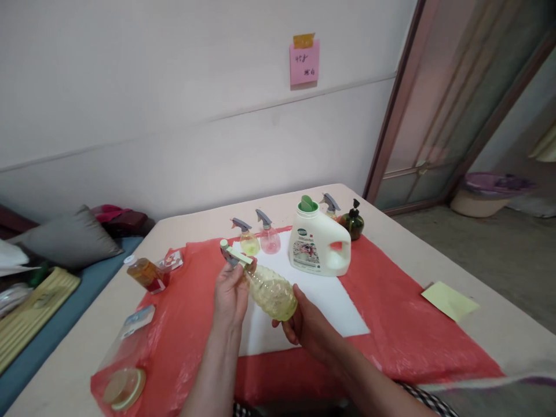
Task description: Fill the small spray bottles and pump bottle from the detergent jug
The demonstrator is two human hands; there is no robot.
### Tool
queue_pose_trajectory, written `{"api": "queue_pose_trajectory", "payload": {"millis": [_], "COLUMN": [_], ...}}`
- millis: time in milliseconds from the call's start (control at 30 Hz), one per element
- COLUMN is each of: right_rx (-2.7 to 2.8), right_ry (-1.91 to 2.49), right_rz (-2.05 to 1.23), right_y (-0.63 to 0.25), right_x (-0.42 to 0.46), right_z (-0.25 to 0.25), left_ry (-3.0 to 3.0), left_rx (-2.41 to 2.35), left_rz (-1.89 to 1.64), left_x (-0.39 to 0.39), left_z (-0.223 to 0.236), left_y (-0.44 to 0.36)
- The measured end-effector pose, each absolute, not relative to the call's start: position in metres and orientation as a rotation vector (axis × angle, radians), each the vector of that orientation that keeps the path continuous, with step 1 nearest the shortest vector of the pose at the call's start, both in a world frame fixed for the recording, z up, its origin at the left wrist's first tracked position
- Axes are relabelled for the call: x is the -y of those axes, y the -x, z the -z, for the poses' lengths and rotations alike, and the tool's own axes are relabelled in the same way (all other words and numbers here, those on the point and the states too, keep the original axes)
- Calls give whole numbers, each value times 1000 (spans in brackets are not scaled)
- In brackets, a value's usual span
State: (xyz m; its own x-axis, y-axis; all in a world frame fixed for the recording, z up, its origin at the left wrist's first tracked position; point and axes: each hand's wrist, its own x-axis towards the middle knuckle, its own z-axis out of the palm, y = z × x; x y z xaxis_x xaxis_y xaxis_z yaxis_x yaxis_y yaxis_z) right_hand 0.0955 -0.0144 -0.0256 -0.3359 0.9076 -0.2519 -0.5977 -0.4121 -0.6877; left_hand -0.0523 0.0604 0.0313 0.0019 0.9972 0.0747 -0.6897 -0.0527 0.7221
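Note:
A yellowish clear spray bottle (pixel 273 291) with a textured body lies tilted between my two hands above the table, liquid inside it. My left hand (pixel 231 288) is closed round its neck, just under the pale green and grey trigger head. Around the bottle's base my right hand (pixel 306 320) curls its fingers. Beneath them is a white sheet (pixel 330 307) on a red plastic cover (pixel 182 324). Behind the hands stand a yellow spray bottle (pixel 249 242), a pink spray bottle (pixel 270 238) and a large white jug (pixel 319 240) with a green cap.
A dark green pump bottle (pixel 355 220) stands behind the jug, next to another grey spray head (pixel 330 202). On the left are an amber bottle (pixel 146 274) and a round lidded jar (pixel 124 389). A yellow paper note (pixel 450 300) lies to the right.

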Motion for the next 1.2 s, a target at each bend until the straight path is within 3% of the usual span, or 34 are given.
{"api": "queue_pose_trajectory", "payload": {"millis": [300,533,600,767,867,967,1200], "right_rx": [347,349,522,835,1053,1178,1161], "right_ry": [736,839,968,1188,1199,1287,1433], "right_rz": [-2079,-2051,-1862,-1040,-827,-704,-535], "right_y": [-95,-104,-109,-124,-125,-122,-133], "right_x": [13,5,2,8,19,26,27], "right_z": [23,14,14,6,-1,-4,-13], "left_ry": [-761,-1016,-1063,-1201,-1437,-1688,-1604], "left_rx": [-610,-627,-696,-1044,-1269,-1204,-1251], "left_rz": [-1456,-1041,-1034,-1177,-1174,-1227,-1181], "left_x": [-55,-37,-38,-40,-35,-28,-8], "left_z": [-32,-37,-35,-28,-21,-11,-4], "left_y": [45,34,32,24,14,3,-20]}}
